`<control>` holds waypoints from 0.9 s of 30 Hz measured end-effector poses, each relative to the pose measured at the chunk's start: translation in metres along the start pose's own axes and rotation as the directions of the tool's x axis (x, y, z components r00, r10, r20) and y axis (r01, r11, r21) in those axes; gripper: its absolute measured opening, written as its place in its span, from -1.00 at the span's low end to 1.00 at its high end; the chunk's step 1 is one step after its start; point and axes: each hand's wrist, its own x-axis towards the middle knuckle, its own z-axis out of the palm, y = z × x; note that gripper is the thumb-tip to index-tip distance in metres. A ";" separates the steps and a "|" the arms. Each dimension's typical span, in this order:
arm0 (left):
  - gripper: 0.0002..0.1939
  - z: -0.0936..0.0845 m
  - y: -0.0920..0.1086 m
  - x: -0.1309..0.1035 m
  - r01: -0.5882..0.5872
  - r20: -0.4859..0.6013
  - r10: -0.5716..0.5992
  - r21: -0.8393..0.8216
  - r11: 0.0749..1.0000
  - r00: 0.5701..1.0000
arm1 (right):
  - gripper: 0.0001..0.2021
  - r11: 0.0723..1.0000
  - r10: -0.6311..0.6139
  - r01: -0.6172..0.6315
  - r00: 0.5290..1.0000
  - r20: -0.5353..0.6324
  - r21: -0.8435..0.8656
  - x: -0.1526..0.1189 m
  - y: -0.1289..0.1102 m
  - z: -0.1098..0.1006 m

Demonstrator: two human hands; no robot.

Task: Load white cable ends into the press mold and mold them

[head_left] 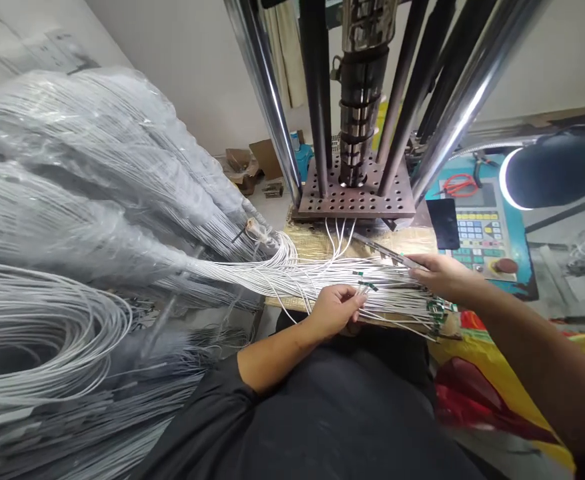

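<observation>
My left hand (335, 309) is closed, pinching a few white cables whose ends carry small green circuit boards (368, 285). It rests over the near side of a wide layer of white cables (292, 275) spread across the bench. My right hand (439, 275) grips the near end of a long narrow metal bar (379, 249), its fingers wrapped round it. The bar's far end reaches toward the machine's perforated metal plate (357, 207). Several cables lead up to the plate's front edge. More green circuit boards (437, 308) cluster at the right ends of the cables.
Steel columns (465, 110) and a central spring-wrapped shaft (362, 93) stand above the plate. Plastic-wrapped cable bundles (87, 147) fill the left side, with a coil (37, 333) nearer. On the right are a control panel (479, 230), red-handled pliers (458, 185) and a lamp (557, 167).
</observation>
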 end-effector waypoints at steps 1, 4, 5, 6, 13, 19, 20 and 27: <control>-0.58 0.002 -0.001 0.003 -0.007 -0.007 0.007 0.026 1.000 1.000 | -0.70 0.998 0.031 -0.031 1.000 0.003 0.053 -0.013 0.002 0.003; -0.60 0.007 -0.007 0.011 -0.005 0.006 0.005 0.058 0.998 1.000 | -0.61 0.975 0.065 -0.060 0.998 -0.018 0.215 -0.042 0.004 0.023; -0.61 0.009 -0.009 0.014 -0.002 0.020 0.000 0.074 0.997 1.000 | -0.60 0.960 0.082 -0.068 0.996 -0.042 0.272 -0.048 0.003 0.031; -0.62 0.010 -0.009 0.016 -0.005 0.038 0.001 0.108 0.994 0.999 | -0.58 0.941 0.107 -0.080 0.992 -0.064 0.330 -0.052 0.002 0.039; -0.74 0.015 0.006 0.025 -0.512 0.338 0.415 0.738 0.440 0.844 | -0.38 0.890 0.204 -0.095 0.958 -0.204 0.446 -0.055 0.016 0.082; -0.73 0.024 -0.004 0.032 -0.548 0.464 0.379 0.824 0.147 0.800 | -0.38 0.865 0.189 -0.071 0.963 -0.193 0.497 -0.056 0.029 0.089; -0.73 0.025 -0.005 0.034 -0.544 0.464 0.370 0.826 0.147 0.805 | -0.38 0.858 0.197 -0.079 0.963 -0.183 0.507 -0.056 0.029 0.089; -0.74 0.027 -0.003 0.039 -0.566 0.499 0.325 0.810 0.154 0.803 | -0.38 0.829 0.218 -0.106 0.965 -0.143 0.549 -0.059 0.028 0.085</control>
